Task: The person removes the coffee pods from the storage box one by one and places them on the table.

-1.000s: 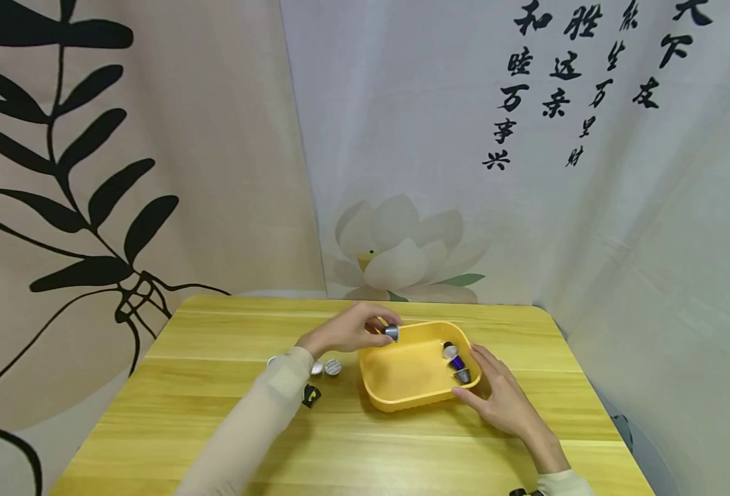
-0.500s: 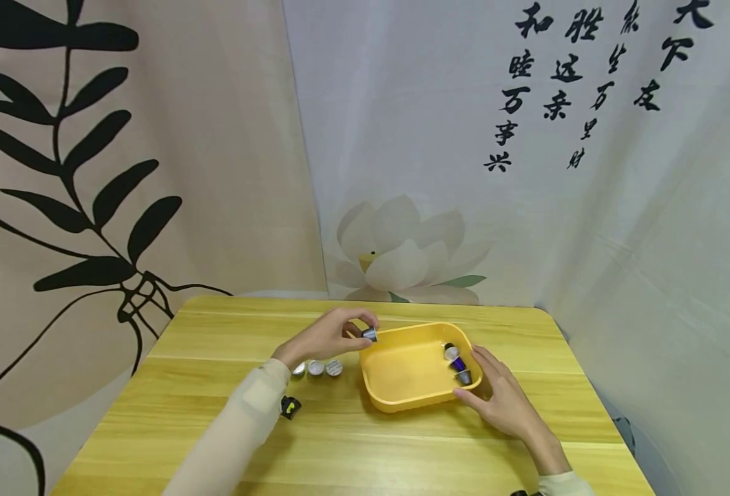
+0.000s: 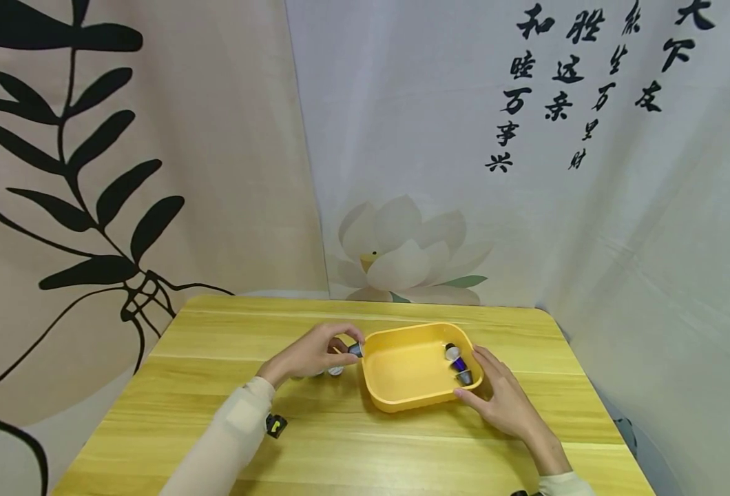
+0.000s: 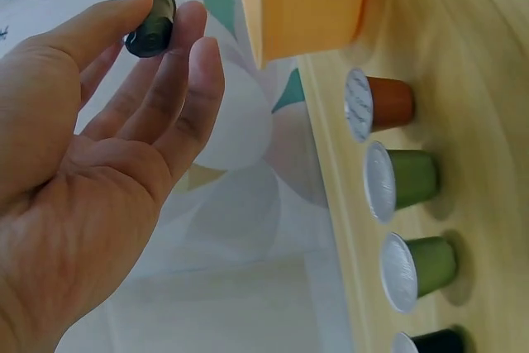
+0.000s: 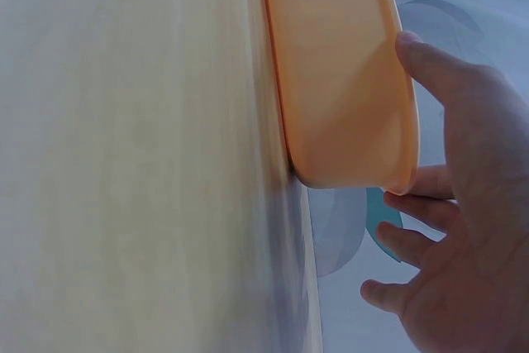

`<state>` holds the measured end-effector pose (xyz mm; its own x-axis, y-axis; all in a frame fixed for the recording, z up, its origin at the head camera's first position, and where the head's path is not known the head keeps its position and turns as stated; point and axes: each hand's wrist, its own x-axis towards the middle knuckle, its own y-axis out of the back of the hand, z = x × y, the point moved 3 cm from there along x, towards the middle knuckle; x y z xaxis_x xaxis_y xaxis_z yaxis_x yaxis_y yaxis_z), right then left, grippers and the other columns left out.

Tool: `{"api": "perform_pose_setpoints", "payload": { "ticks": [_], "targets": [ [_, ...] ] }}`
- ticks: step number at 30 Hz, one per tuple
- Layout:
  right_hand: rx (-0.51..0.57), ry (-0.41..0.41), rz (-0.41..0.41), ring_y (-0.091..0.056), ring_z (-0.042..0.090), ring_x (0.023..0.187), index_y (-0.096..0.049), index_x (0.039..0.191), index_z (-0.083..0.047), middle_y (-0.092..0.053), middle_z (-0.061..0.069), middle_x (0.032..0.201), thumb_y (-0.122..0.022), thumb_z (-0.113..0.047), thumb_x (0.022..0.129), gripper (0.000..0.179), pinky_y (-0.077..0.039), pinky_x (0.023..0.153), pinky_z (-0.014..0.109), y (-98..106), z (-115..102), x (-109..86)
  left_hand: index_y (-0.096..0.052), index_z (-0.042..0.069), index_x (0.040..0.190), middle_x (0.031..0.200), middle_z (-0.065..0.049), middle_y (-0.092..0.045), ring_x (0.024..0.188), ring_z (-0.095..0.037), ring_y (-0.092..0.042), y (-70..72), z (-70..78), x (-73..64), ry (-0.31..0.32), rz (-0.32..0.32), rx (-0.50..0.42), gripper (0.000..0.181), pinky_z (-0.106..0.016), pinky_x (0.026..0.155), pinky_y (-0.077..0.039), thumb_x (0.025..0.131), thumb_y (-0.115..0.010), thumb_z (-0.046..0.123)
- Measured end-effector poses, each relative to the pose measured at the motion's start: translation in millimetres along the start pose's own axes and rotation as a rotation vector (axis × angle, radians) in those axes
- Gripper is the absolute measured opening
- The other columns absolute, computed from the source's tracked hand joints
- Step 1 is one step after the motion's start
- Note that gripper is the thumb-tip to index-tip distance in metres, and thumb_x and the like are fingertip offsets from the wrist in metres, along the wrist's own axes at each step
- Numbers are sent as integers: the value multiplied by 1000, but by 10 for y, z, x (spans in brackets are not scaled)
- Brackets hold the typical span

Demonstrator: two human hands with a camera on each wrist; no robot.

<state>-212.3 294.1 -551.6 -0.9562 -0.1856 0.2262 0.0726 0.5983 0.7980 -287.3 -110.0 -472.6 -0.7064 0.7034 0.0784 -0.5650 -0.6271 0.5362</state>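
My left hand pinches a dark grey coffee capsule between thumb and fingertips, just left of the yellow tray. The left wrist view shows this capsule held up off the table. My right hand touches the tray's right front corner, thumb on the front rim and fingers along the right side. Seen from the right wrist, its thumb rests on the rim and the other fingers are spread. Inside the tray, along its right side, lie a white-lidded capsule, a blue capsule and a grey capsule.
A row of capsules stands on the wooden table, mostly behind my left hand in the head view. From the left wrist I see a brown capsule, two green ones and a black capsule. A printed curtain hangs behind.
My left hand has moved left and toward me with the capsule, from over the tray's left rim to just outside it. The right hand and tray stay in place.
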Motion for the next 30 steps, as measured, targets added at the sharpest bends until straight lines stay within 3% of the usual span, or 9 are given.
{"api": "perform_pose_setpoints", "payload": {
  "ticks": [11, 19, 22, 26, 30],
  "targets": [
    [1, -9, -8, -39, 58, 162, -40, 172, 1, -37, 27, 181, -82, -56, 102, 100, -37, 126, 83, 8, 5, 13, -71, 12, 135, 137, -13, -78, 110, -17, -81, -44, -117, -134, 7, 15, 45, 28, -37, 98, -68, 109, -78, 18],
    [1, -7, -10, -39, 58, 162, -39, 172, 2, -37, 28, 180, -81, -56, 102, 100, -37, 126, 83, 7, -4, 7, -72, 9, 132, 133, -14, -80, 114, -17, -79, -104, -205, -208, 28, 35, 26, 29, -26, 97, -64, 109, -79, 25],
    [1, -6, -10, -39, 58, 162, -39, 172, 2, -37, 28, 180, -81, -56, 102, 100, -37, 126, 83, 4, -2, 3, -72, 7, 130, 129, -15, -80, 110, -21, -81, -120, -218, -233, 38, 43, -8, 29, -28, 97, -65, 109, -78, 26],
    [-1, -9, -9, -39, 58, 162, -39, 173, 1, -36, 28, 181, -81, -57, 102, 100, -37, 127, 83, 4, 1, 1, -74, 12, 125, 122, -9, -81, 104, -34, -83, -132, -232, -281, 67, 67, -49, 22, -35, 94, -69, 109, -78, 28],
    [2, -11, -11, -38, 59, 163, -39, 173, 1, -36, 28, 181, -80, -58, 103, 100, -37, 127, 83, -4, 7, -2, -74, 21, 118, 121, -3, -80, 102, -39, -84, -141, -248, -347, 90, 106, -42, 12, -30, 89, -69, 110, -78, 29]
  ]
}}
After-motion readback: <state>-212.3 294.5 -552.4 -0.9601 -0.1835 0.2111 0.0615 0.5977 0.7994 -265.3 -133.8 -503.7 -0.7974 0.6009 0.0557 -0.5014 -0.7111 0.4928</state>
